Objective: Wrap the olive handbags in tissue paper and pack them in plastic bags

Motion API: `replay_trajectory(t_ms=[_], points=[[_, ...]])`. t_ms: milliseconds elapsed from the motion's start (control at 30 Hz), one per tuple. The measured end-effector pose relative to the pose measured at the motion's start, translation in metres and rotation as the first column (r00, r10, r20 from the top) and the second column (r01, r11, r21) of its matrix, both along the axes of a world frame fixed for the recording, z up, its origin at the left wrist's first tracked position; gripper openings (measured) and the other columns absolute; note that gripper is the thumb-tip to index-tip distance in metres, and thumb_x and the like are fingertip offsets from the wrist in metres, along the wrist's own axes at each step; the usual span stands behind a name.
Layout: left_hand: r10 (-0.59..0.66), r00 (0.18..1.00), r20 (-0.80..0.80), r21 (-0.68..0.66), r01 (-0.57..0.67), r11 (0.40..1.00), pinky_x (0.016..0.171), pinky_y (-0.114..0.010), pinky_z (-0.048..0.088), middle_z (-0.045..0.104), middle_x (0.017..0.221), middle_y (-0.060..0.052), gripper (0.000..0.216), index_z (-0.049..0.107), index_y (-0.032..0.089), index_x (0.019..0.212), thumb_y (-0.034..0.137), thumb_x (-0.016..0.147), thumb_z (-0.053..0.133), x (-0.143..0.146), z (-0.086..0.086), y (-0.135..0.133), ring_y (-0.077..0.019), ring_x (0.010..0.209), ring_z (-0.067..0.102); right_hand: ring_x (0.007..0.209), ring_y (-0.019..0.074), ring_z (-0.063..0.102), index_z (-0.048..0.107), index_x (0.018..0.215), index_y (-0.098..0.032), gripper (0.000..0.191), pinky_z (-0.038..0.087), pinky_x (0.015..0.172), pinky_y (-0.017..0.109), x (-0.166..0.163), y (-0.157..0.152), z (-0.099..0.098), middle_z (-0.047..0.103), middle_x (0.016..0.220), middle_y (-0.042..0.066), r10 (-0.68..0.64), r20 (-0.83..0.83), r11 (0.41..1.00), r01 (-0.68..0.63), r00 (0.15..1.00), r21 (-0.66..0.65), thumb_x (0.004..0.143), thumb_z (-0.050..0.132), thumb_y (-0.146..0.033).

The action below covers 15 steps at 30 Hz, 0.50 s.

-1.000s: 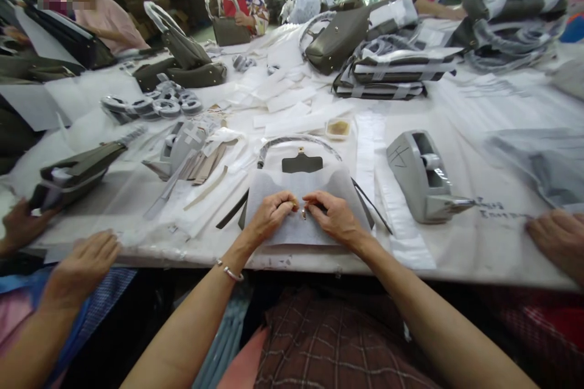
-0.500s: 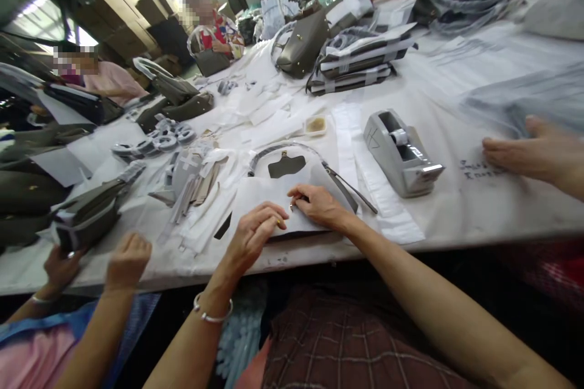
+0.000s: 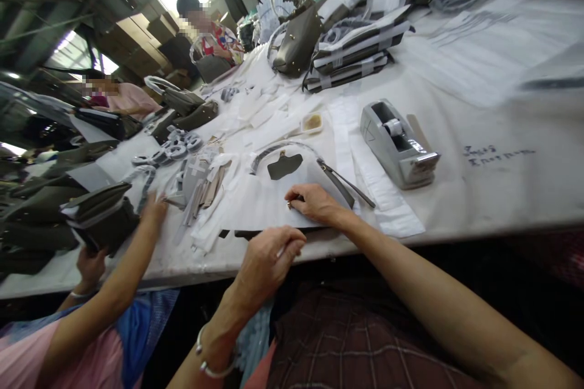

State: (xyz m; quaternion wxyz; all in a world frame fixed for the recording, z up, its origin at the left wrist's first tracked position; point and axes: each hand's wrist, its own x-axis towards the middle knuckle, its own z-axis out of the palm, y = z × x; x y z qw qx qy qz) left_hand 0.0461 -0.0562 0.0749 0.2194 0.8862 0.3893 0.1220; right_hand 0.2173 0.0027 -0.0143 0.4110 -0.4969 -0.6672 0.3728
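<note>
In front of me a dark olive handbag (image 3: pixel 337 185) lies flat, mostly covered by a sheet of white paper (image 3: pixel 255 203). Its dark flap (image 3: pixel 285 166) shows through an opening near the wrapped handle. My right hand (image 3: pixel 312 202) rests on the paper, thumb and forefinger pinched on a small shiny metal fitting (image 3: pixel 288 204). At the bag's front edge, my left hand (image 3: pixel 269 258) is closed with curled fingers; whatever it holds is hidden. A bracelet circles the left wrist. A narrow strap (image 3: pixel 353 185) sticks out at the bag's right side.
A grey tape dispenser (image 3: pixel 401 146) stands right of the bag, beside white plastic sheets (image 3: pixel 378 194). Paper strips (image 3: pixel 205 191), tape rolls (image 3: pixel 176 146) and a small tray (image 3: pixel 312 123) lie around. At left, a co-worker's hands hold another bag (image 3: pixel 103 219). Stacked bags (image 3: pixel 351 55) lie behind.
My left hand has drawn back toward the table edge and closed. My right hand stays pinched at the metal fitting. The co-worker's hand at far right has left the view.
</note>
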Motion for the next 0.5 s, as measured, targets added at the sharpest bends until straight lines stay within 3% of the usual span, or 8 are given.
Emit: replay_trajectory(t_ms=[100,167,300,500], points=[[0.205,0.977,-0.055,0.136,-0.196,0.971,0.081,-0.029,0.044,0.07,0.09,-0.002,0.013,0.063,0.021,0.091,0.03,0.094,0.055,0.003,-0.002,0.032,-0.0179,0.087,0.063,0.087,0.0149,0.066,0.074,0.092,-0.019,0.02,0.047,0.083,0.024,-0.001,0.001,-0.001,0.075,0.091,0.003,0.005,0.041,0.999,-0.007,0.999,0.036,0.082,0.062,-0.007],[0.288,0.942,-0.174,0.084,-0.277,0.957,0.075,-0.029,0.043,0.07,0.088,-0.001,0.014,0.064,0.021,0.088,0.033,0.092,0.057,0.004,-0.011,0.051,-0.0184,0.083,0.063,0.088,0.0155,0.065,0.075,0.09,-0.018,0.017,0.046,0.083,0.025,-0.001,0.001,-0.002,0.074,0.091,0.004,0.002,0.097,0.999,-0.007,0.995,0.052,0.083,0.063,-0.008],[0.351,0.876,-0.33,0.029,-0.362,0.932,0.066,-0.028,0.037,0.07,0.084,-0.001,0.016,0.065,0.023,0.086,0.034,0.092,0.055,0.004,-0.035,0.068,-0.0184,0.077,0.062,0.091,0.0168,0.063,0.076,0.088,-0.014,0.015,0.045,0.086,0.026,-0.003,0.0,-0.002,0.072,0.093,0.008,0.03,0.22,0.997,-0.045,0.975,0.063,0.085,0.063,-0.008],[0.374,0.88,-0.292,-0.019,-0.396,0.918,0.066,-0.027,0.036,0.068,0.083,0.0,0.014,0.064,0.022,0.086,0.029,0.09,0.053,0.001,-0.049,0.066,-0.0161,0.074,0.059,0.093,0.0179,0.062,0.077,0.088,-0.012,0.018,0.043,0.086,0.026,-0.003,0.0,0.0,0.072,0.095,0.01,0.079,0.29,0.994,-0.097,0.954,0.05,0.089,0.059,-0.008]])
